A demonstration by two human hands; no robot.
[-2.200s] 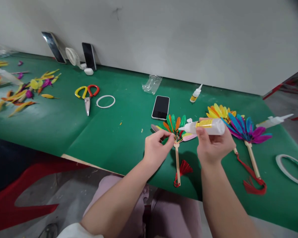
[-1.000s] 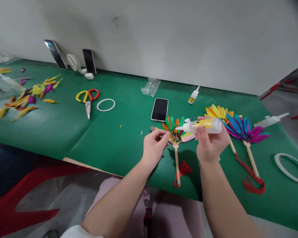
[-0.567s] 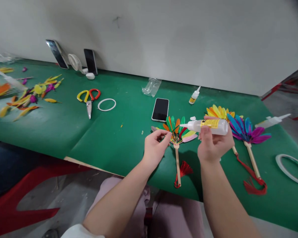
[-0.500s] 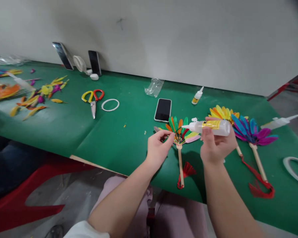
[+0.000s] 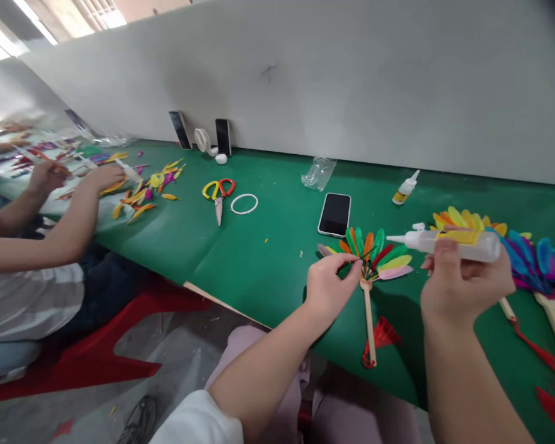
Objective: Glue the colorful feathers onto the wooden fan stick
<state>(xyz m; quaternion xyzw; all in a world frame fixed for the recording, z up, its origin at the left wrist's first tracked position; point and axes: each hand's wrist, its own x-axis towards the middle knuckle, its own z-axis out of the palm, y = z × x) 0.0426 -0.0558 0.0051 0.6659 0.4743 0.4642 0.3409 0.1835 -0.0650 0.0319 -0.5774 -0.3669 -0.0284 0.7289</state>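
The left hand (image 5: 329,285) is at the feather fan (image 5: 366,286); I cannot tell if its grip holds something. The right hand (image 5: 465,287) grips a squeeze bottle (image 5: 481,246).

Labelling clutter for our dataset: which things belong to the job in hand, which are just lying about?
Belong: squeeze bottle, held in right hand; multicoloured feather fan, at left hand; probably yellow fan and blue-and-purple fan, similar but untouched.

Lying about, it seems: flat phone, scissors, white ring, clear plastic wrapper, handheld electric fan, small bottle (maybe a spare).
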